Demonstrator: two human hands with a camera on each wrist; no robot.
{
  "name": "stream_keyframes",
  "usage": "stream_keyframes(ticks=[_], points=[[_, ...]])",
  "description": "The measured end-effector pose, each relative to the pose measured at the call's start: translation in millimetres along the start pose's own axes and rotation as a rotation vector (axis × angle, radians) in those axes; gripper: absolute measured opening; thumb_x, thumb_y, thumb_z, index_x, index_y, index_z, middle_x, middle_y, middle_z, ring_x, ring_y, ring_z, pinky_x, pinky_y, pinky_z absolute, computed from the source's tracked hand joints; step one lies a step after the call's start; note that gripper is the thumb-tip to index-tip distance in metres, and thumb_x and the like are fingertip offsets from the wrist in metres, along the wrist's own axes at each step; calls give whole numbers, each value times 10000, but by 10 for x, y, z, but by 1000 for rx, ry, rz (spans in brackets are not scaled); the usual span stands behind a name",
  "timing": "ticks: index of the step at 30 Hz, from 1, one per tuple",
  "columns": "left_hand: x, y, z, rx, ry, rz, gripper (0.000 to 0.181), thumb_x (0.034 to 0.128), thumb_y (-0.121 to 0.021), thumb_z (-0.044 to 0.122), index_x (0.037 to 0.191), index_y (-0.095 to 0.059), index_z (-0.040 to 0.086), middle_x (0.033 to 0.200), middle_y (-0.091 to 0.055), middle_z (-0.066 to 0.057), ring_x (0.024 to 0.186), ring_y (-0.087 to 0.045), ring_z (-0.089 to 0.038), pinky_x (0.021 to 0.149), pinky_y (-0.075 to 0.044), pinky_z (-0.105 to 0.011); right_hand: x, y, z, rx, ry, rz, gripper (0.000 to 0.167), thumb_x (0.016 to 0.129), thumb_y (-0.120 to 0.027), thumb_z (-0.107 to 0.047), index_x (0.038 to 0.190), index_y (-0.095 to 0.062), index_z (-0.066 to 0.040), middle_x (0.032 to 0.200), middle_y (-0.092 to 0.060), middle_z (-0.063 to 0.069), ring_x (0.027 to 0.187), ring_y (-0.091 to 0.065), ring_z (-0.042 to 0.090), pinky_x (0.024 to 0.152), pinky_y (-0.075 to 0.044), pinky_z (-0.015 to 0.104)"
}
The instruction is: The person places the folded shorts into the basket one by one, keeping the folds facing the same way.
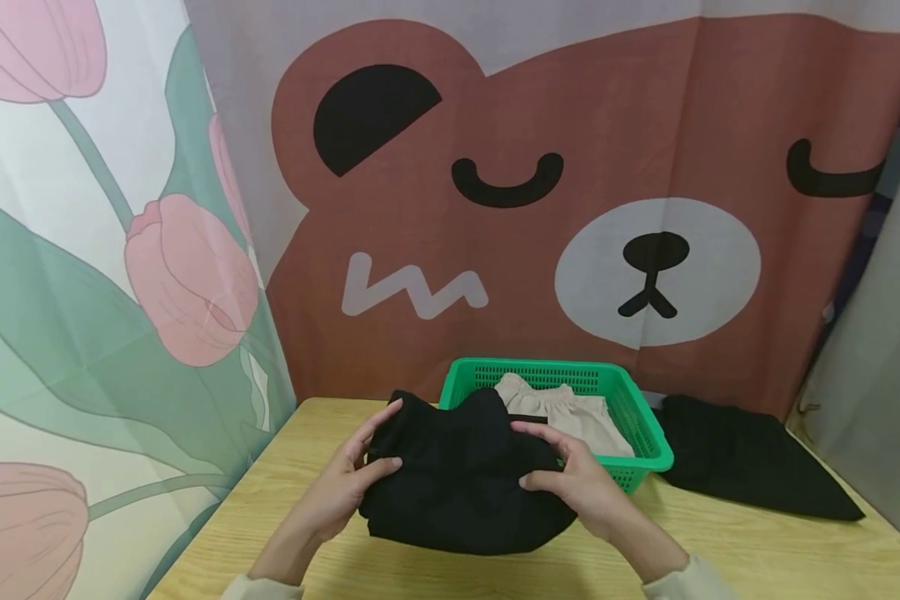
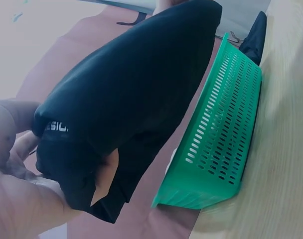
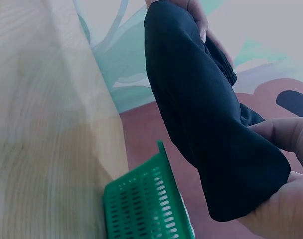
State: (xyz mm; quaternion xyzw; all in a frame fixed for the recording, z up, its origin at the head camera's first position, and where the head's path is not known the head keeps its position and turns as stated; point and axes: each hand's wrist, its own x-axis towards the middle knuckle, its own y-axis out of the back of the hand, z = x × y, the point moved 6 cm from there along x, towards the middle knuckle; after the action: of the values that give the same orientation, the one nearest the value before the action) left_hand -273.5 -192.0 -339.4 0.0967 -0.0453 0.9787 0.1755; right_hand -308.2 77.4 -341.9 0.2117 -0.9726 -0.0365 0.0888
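A folded black garment (image 1: pixel 461 483) is held up above the table, in front of the green basket (image 1: pixel 645 425). My left hand (image 1: pixel 337 479) grips its left edge, thumb on the near face. At the other side my right hand (image 1: pixel 581 479) pinches the fabric between thumb and fingers. White lettering (image 2: pixel 57 127) shows on the cloth close to the left hand in the left wrist view. Inside the basket lies a beige garment (image 1: pixel 585 417) with a gathered waistband, partly hidden by the black one. The garment's exact kind cannot be told.
Another black cloth item (image 1: pixel 750 458) lies flat on the wooden table (image 1: pixel 795 550), right of the basket. A curtain with a bear print (image 1: pixel 525 267) hangs behind the table, and a tulip-print curtain (image 1: pixel 120 333) hangs at the left.
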Motion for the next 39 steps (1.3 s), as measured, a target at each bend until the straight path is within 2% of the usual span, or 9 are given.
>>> stream_keyframes(ticks=[5,9,12,19,23,27,30,35,39], points=[[94,-54,7,-11,-1,-51,714,955,-555,9,1546,-257,278,1542,-156,-154,1267,-431,-350,885,-486,-472,-10,107,-24,-16,-8,43,655,794,-718,27,1405,-515,-96,1434,-413,145,1187,-403,323,909,-441,387],[177,-93,10,-1,-7,-81,747,930,-563,-25,1543,-261,277,1559,-143,-125,1303,-389,-352,896,-481,-462,-15,198,-49,-35,-3,77,652,796,-715,30,1404,-519,-101,1451,-365,132,1198,-376,325,927,-420,403],[237,-116,4,20,-5,-86,761,912,-567,-46,1539,-269,265,1554,-177,-127,1281,-420,-349,871,-496,-458,-32,265,-62,-38,-2,97,657,802,-712,27,1413,-511,-107,1445,-362,137,1204,-376,330,918,-438,421],[357,-188,-12,30,-12,-75,746,903,-579,-53,1529,-298,238,1539,-235,-128,1268,-435,-344,849,-508,-454,-65,406,-95,-41,-8,120,671,808,-707,13,1431,-494,-117,1336,-490,163,1120,-506,308,844,-502,394],[434,-220,-18,31,-58,-54,728,903,-560,-68,1525,-314,217,1525,-254,-140,1267,-425,-342,846,-509,-431,-64,494,-108,-77,2,150,673,802,-716,-1,1426,-506,-139,1437,-396,125,1185,-424,319,905,-452,408],[508,-254,-23,28,-107,-44,700,917,-535,-66,1525,-309,196,1528,-253,-145,1294,-400,-337,872,-496,-408,-75,577,-123,-85,23,158,664,821,-717,-23,1435,-490,-128,1562,-196,103,1362,-225,374,1015,-331,538],[569,-278,-32,28,-127,-44,694,926,-526,-62,1526,-307,209,1544,-236,-121,1335,-356,-325,896,-483,-400,-86,637,-141,-105,44,161,656,839,-719,-55,1443,-475,-130,1589,-103,94,1421,-69,378,1034,-270,589],[694,-299,-55,40,-149,-40,688,934,-533,-62,1517,-332,244,1562,-211,-56,1388,-277,-273,953,-442,-385,-84,726,-160,-120,72,161,649,864,-708,-74,1458,-453,-138,1582,-132,86,1395,-152,395,1003,-309,584],[793,-307,-64,59,-156,-31,677,936,-542,-56,1508,-356,257,1574,-178,-12,1412,-220,-242,987,-410,-391,-76,792,-157,-122,81,168,645,870,-701,-67,1461,-447,-127,1598,-59,85,1421,-36,411,1035,-201,653]])
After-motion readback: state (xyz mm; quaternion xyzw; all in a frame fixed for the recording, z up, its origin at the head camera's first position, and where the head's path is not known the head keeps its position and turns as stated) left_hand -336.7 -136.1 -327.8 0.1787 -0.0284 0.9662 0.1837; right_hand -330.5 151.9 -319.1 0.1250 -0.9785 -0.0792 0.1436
